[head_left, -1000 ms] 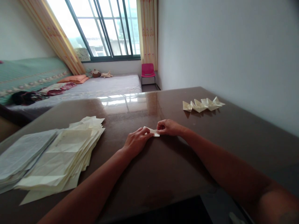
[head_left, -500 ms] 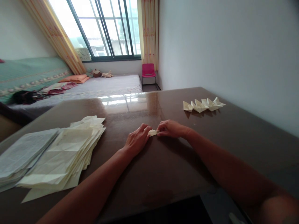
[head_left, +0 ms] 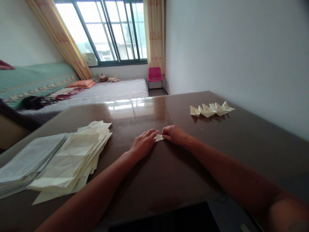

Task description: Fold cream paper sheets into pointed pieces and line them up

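Note:
A small piece of folded cream paper lies on the brown table, between my two hands and partly covered by them. My left hand presses on the paper's left end, fingers together. From the right, my right hand pinches the other end with its fingers curled in. Farther off at the right, several folded paper pieces with pointed tips stand in a row. How the paper is folded under my fingers is hidden.
At the left lie a stack of creased cream sheets and a stack of greyish sheets. A white wall runs along the right. Beyond the table are a bed and a pink chair.
The view has shifted slightly, so the room sits a little lower and farther right. My left fingers lie flatter over the paper; both hands stay at it.

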A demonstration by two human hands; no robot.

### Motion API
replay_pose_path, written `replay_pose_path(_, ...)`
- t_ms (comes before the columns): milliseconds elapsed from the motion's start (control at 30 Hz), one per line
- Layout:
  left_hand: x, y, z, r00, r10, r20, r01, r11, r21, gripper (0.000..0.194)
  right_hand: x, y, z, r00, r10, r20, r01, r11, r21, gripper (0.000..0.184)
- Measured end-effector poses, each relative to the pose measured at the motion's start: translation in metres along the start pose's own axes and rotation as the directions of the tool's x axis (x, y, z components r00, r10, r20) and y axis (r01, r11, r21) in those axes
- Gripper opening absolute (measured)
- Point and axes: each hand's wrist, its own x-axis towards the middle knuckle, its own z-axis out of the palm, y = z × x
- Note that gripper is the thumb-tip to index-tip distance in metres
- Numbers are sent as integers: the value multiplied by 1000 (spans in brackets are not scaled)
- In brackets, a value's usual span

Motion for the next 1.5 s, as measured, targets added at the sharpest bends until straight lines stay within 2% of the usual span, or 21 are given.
replay_pose_path(100, 8, -2, -3, 997, -5, 82, 4, 1000, 5, 44, 0, 0, -1, 1000, 30, 1, -30, 999, 29, 13)
replay_pose_path(233, 20, -2, -13, 972, -10, 233, 4, 1000, 23, 39, 0, 2, 0, 999, 45, 8, -45, 997, 70, 14)
replay_pose_path(300, 24, -2, -17, 966, -29, 256, 24, 999, 23, 35, 0, 3, 0, 999, 41, 7, -42, 996, 73, 15)
replay_pose_path(400, 27, -2, -17, 972, -49, 232, 53, 999, -8, 30, 0, 4, 0, 999, 34, 7, -34, 996, 81, 15)
replay_pose_path(667, 16, 1, -5, 997, -58, 42, 61, 995, -73, 21, 1, 1, 5, 999, 43, 25, -46, 991, 128, 18)
replay_pose_path(800, 11, 5, -5, 998, -66, -15, 63, 992, -113, 24, 2, -4, 0, 998, 41, 44, -45, 994, 95, 19)
replay_pose_path(867, 9, 6, -6, 998, -62, -28, 59, 991, -122, 27, 2, -6, -2, 997, 57, 61, -63, 993, 99, 19)
replay_pose_path(1000, 9, 10, -7, 999, -34, -10, 32, 995, -92, 19, 3, -7, -2, 992, 77, 99, -90, 986, 137, 16)
replay_pose_path(1100, 9, 8, -8, 1000, -19, -4, 18, 994, -106, 19, 2, -5, 0, 992, 90, 86, -105, 978, 183, 13)
replay_pose_path(1200, 9, -3, -11, 999, -31, -30, 26, 989, -147, 22, 0, -4, -1, 993, 92, 69, -103, 976, 192, 19)
replay_pose_path(1300, 7, -26, -17, 987, -143, -69, 133, 982, -137, 23, -3, -3, -5, 983, 120, 137, -133, 987, 92, 19)
replay_pose_path(1400, 5, -49, -22, 970, -242, -27, 238, 965, -112, 22, -6, -3, -10, 973, 164, 160, -153, 985, -74, 17)
replay_pose_path(1500, 4, -59, -25, 958, -277, 80, 285, 951, -120, 23, -8, -3, -12, 976, 180, 121, -154, 969, -195, 21)
